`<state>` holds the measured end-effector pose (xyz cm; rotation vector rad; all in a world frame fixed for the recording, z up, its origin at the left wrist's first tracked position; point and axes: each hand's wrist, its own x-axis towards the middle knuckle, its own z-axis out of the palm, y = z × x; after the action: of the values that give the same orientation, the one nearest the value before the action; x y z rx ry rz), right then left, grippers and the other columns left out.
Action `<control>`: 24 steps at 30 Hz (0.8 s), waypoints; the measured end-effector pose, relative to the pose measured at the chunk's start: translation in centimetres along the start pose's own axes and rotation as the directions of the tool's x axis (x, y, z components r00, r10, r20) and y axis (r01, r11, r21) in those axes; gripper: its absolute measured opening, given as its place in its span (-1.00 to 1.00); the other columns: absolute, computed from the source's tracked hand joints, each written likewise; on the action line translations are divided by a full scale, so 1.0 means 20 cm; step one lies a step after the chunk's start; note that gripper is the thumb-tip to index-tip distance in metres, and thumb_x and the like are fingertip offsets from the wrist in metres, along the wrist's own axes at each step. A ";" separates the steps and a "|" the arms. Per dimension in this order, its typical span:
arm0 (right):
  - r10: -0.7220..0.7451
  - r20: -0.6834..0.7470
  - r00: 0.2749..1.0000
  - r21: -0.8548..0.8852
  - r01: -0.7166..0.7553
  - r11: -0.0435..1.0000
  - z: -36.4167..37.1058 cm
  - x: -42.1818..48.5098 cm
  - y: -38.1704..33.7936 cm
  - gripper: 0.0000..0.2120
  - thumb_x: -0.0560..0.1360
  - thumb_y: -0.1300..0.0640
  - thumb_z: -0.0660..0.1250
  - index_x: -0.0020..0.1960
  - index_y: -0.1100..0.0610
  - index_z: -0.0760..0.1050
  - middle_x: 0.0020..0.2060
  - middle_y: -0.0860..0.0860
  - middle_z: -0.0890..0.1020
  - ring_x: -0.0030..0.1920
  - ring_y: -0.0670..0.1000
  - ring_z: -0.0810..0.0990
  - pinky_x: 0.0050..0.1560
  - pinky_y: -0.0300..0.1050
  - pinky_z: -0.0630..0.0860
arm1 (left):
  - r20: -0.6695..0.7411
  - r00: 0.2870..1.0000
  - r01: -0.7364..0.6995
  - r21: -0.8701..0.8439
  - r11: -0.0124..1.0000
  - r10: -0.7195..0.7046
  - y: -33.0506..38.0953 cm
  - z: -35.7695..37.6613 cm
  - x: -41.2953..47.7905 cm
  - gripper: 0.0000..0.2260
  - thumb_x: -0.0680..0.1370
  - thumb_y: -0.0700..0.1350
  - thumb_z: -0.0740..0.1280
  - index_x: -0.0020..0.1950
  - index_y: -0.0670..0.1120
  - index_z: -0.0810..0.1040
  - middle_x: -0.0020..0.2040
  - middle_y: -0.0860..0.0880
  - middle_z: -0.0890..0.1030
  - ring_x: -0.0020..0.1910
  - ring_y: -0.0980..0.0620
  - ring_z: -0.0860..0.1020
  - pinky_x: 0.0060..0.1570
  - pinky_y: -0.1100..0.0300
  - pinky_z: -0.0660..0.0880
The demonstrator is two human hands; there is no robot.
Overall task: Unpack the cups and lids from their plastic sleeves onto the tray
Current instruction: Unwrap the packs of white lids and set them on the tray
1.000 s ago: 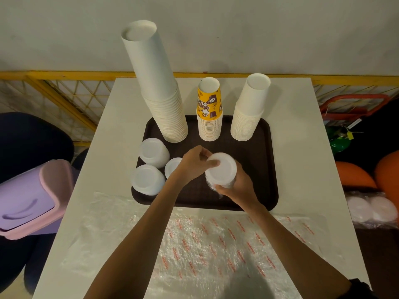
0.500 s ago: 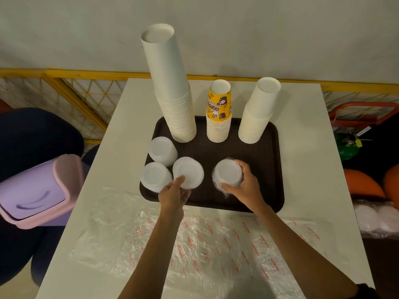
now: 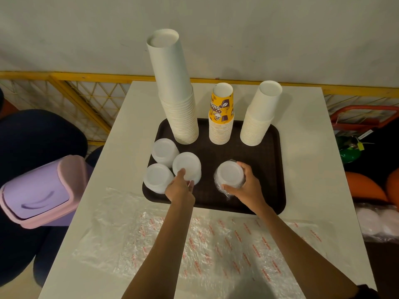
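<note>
The left hand (image 3: 180, 187) pinches 1 bare lid stack (image 3: 187, 166) on the brown tray (image 3: 267, 169). The right hand (image 3: 248, 186) curls round a sleeved lid stack (image 3: 230, 174), also on the tray. The yellow cup stack (image 3: 222, 108) says "SHOP" upside down. Red print on the empty sleeves (image 3: 194, 244) is unreadable.

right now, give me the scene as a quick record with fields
tray: dark brown plastic tray on white table
cups: tall white paper cup stack, yellow printed cup stack, shorter white cup stack, along far edge
loose lids: three white plastic lid stacks, tray's left
left hand: pinches the rightmost loose stack
right hand: grips a lid stack wrapped in clear plastic sleeve
table front: flattened clear sleeves with red print
</note>
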<state>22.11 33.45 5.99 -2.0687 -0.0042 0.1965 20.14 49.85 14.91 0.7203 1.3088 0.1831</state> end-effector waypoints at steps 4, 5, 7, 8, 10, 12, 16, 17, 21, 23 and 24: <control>0.008 0.002 1.000 -0.008 -0.008 1.000 0.00 0.00 0.01 -0.20 0.26 0.11 0.60 0.39 0.10 0.28 0.29 0.01 0.45 0.24 -0.10 0.37 0.18 -0.24 0.36 | -0.072 0.997 -0.014 0.110 0.994 0.022 -0.01 0.03 -0.01 -0.75 0.49 -0.12 0.44 0.03 -0.08 0.38 0.06 -0.10 0.49 0.00 -0.06 0.52 0.14 0.02 0.55; 0.011 0.004 1.000 -0.007 -0.011 1.000 0.00 0.01 0.01 -0.20 0.26 0.10 0.60 0.39 0.10 0.28 0.30 0.01 0.45 0.26 -0.08 0.38 0.18 -0.24 0.36 | -0.081 0.996 -0.021 0.128 0.992 0.031 -0.01 0.04 -0.01 -0.75 0.49 -0.11 0.44 0.02 -0.07 0.39 0.06 -0.10 0.50 -0.01 -0.05 0.52 0.15 0.02 0.55; 0.016 0.007 1.000 -0.004 -0.016 1.000 0.01 0.01 0.02 -0.19 0.26 0.10 0.59 0.40 0.09 0.27 0.30 0.01 0.44 0.26 -0.08 0.38 0.18 -0.24 0.35 | -0.097 0.994 -0.038 0.140 0.989 0.052 -0.02 0.05 -0.01 -0.75 0.49 -0.11 0.44 0.01 -0.06 0.38 0.05 -0.09 0.49 0.00 -0.05 0.52 0.15 0.01 0.54; 0.016 0.006 1.000 -0.006 -0.016 1.000 0.01 0.01 0.02 -0.20 0.27 0.10 0.59 0.40 0.09 0.27 0.30 0.00 0.44 0.25 -0.10 0.36 0.18 -0.25 0.35 | -0.106 0.992 -0.048 0.136 0.990 0.063 -0.02 0.05 -0.01 -0.75 0.49 -0.12 0.44 0.01 -0.06 0.38 0.05 -0.09 0.48 0.01 -0.06 0.50 0.15 0.01 0.55; 0.010 0.003 1.000 -0.008 -0.010 1.000 0.01 0.01 0.01 -0.20 0.27 0.10 0.59 0.40 0.10 0.28 0.30 0.00 0.45 0.22 -0.14 0.34 0.17 -0.27 0.35 | -0.115 0.990 -0.067 0.127 0.990 0.082 -0.03 0.05 -0.01 -0.74 0.49 -0.13 0.44 0.01 -0.05 0.36 0.06 -0.07 0.45 0.03 -0.06 0.47 0.16 -0.01 0.54; 0.004 0.005 1.000 -0.003 -0.004 1.000 0.01 0.01 0.01 -0.20 0.27 0.10 0.59 0.40 0.11 0.28 0.29 0.01 0.45 0.23 -0.14 0.34 0.18 -0.26 0.35 | -0.120 0.987 -0.091 0.134 0.987 0.107 -0.04 0.05 0.00 -0.74 0.49 -0.13 0.43 0.06 -0.04 0.37 0.09 -0.07 0.45 0.10 -0.08 0.46 0.23 -0.06 0.49; 0.000 0.008 1.000 0.002 0.000 1.000 0.01 0.01 0.02 -0.20 0.27 0.11 0.59 0.40 0.12 0.28 0.29 0.02 0.45 0.25 -0.09 0.37 0.18 -0.25 0.36 | -0.132 0.985 -0.099 0.105 0.990 0.112 -0.04 0.04 0.01 -0.67 0.49 -0.13 0.43 0.17 -0.04 0.38 0.26 -0.11 0.47 0.24 -0.13 0.45 0.26 -0.09 0.45; -0.004 0.006 1.000 0.000 0.004 1.000 0.01 0.01 0.02 -0.20 0.26 0.10 0.59 0.39 0.12 0.28 0.29 0.01 0.45 0.26 -0.07 0.38 0.19 -0.25 0.36 | -0.132 0.986 -0.094 0.092 0.991 0.106 -0.05 0.05 0.02 -0.66 0.49 -0.13 0.43 0.17 -0.03 0.37 0.27 -0.11 0.46 0.25 -0.14 0.45 0.26 -0.09 0.46; -0.018 0.008 1.000 0.001 0.018 1.000 0.01 0.00 0.02 -0.20 0.27 0.11 0.59 0.39 0.13 0.28 0.29 0.02 0.45 0.25 -0.09 0.38 0.19 -0.26 0.36 | -0.138 0.986 -0.083 0.066 0.994 0.091 -0.06 0.04 0.04 -0.62 0.50 -0.11 0.43 0.24 -0.04 0.37 0.29 -0.11 0.46 0.24 -0.15 0.46 0.23 -0.09 0.48; -0.015 0.011 1.000 0.000 0.015 1.000 0.01 0.01 0.02 -0.20 0.27 0.11 0.59 0.40 0.13 0.27 0.29 0.02 0.45 0.25 -0.11 0.36 0.19 -0.28 0.35 | -0.136 0.987 -0.076 0.067 0.995 0.085 -0.08 0.04 0.05 -0.60 0.49 -0.08 0.43 0.27 -0.05 0.38 0.30 -0.11 0.46 0.23 -0.15 0.47 0.19 -0.06 0.51; -0.014 0.012 1.000 0.002 0.014 1.000 0.01 0.01 0.02 -0.20 0.27 0.11 0.59 0.40 0.13 0.27 0.29 0.02 0.45 0.26 -0.09 0.37 0.18 -0.28 0.35 | -0.135 0.988 -0.067 0.065 0.996 0.075 -0.08 0.04 0.06 -0.56 0.49 -0.06 0.43 0.31 -0.06 0.38 0.31 -0.11 0.46 0.24 -0.15 0.48 0.18 -0.06 0.52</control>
<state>22.20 33.37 5.52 -2.0649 -0.0252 0.2000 20.82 48.92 13.06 0.8181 1.4252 0.2550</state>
